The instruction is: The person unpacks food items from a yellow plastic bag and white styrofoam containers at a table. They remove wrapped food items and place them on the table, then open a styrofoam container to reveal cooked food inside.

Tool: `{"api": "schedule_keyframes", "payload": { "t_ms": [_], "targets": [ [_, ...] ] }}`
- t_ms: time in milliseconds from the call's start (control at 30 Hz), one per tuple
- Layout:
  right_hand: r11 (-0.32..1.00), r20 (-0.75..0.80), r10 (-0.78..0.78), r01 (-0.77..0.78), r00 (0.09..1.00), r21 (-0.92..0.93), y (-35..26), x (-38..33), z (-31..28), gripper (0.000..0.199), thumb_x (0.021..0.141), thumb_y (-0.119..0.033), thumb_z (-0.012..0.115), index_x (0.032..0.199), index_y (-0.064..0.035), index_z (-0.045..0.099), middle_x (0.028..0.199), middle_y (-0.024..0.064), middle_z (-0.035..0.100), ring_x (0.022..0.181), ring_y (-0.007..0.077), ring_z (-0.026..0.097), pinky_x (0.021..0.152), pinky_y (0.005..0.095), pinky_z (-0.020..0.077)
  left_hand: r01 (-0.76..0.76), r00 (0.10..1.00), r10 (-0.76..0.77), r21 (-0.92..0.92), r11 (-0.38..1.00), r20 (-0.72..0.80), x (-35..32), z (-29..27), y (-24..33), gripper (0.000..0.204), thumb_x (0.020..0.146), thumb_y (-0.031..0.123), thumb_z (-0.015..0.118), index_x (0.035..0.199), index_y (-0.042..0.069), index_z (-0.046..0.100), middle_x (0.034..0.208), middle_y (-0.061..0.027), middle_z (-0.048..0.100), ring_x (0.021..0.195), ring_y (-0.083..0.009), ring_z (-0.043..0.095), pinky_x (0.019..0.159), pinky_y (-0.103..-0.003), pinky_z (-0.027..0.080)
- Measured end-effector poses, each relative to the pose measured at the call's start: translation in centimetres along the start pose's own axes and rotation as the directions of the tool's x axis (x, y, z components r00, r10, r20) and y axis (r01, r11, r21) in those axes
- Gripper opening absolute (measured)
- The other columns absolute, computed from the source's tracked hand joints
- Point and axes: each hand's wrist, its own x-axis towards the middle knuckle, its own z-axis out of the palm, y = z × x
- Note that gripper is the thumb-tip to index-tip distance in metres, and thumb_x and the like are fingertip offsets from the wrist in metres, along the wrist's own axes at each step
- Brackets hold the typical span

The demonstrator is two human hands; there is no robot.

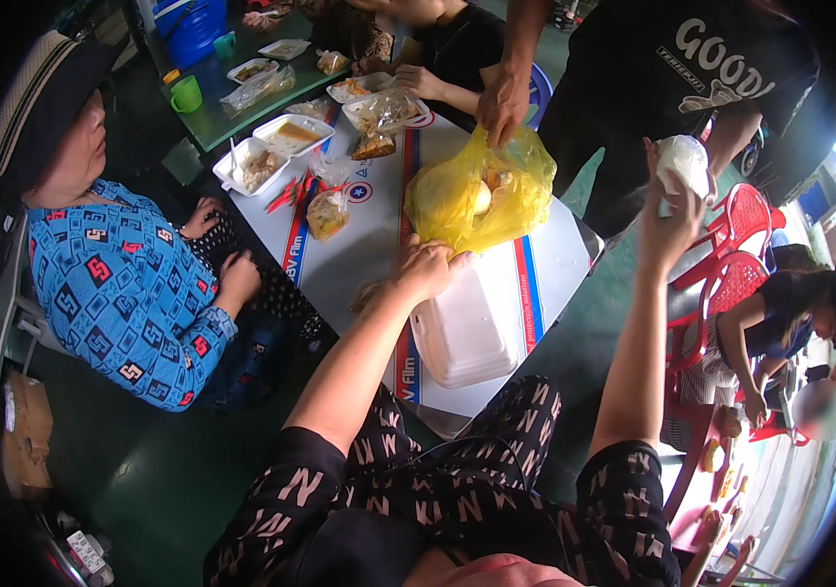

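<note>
My left hand (427, 269) is closed on the near edge of a yellow plastic bag (428, 201). Pale, rounded items show through the bag's thin film; I cannot make out their kind. Another person's hand (503, 106) grips the top of the same bag from the far side. Raised to the right, off the table, my right hand (670, 210) holds a white plastic-wrapped bundle (683, 164), its contents hidden. A closed white foam food box (467, 333) lies on the table just below the bag, close to my left forearm.
The white table (560, 279) carries an open foam box of food (253, 168), a small bag of food (328, 215) and red cutlery-like pieces (286, 196). A seated person (124, 293) is at the left. Red plastic chairs (731, 284) stand to the right.
</note>
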Motion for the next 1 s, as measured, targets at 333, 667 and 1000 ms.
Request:
{"api": "schedule_keyframes", "payload": {
  "t_ms": [333,667,1000],
  "targets": [
    [0.951,0.806,-0.291,0.249,0.516,0.184,-4.3,-8.2,6.6,0.027,0.084,-0.027,0.059,0.102,-0.008,0.064,0.104,0.0153,0.063,0.1,0.0313,0.059,0.087,0.0397,0.0459,0.025,1.0,-0.026,0.081,0.996,0.006,-0.5,-0.9,0.7,0.056,0.093,0.051,0.034,0.108,0.007,0.065,0.113,-0.0146,0.061,0.108,-0.0346,0.05,0.098,-0.037,0.034],
    [0.922,0.813,0.1,0.254,0.573,-0.292,-2.6,-8.7,15.1,0.025,0.074,-0.034,0.067,0.086,-0.012,0.071,0.087,0.0113,0.067,0.088,0.026,0.063,0.082,0.0411,0.0378,-0.017,0.996,0.007,0.1,0.995,0.094,-0.2,-1.2,0.5,0.054,0.094,0.049,0.031,0.104,0.01,0.066,0.118,-0.0124,0.059,0.108,-0.0312,0.05,0.098,-0.037,0.032],
    [0.84,0.763,0.512,-0.043,0.395,-0.541,-1.0,-9.7,22.4,0.065,0.063,-0.049,0.076,0.112,-0.0093,0.063,0.127,0.0107,0.052,0.121,0.0274,0.045,0.101,0.0477,0.0292,-0.076,0.994,0.084,0.114,0.991,-0.069,-0.6,-0.3,-0.2,0.046,0.094,0.045,0.034,0.112,0.014,0.063,0.109,-0.0114,0.064,0.106,-0.035,0.053,0.101,-0.041,0.03]
  ]
}}
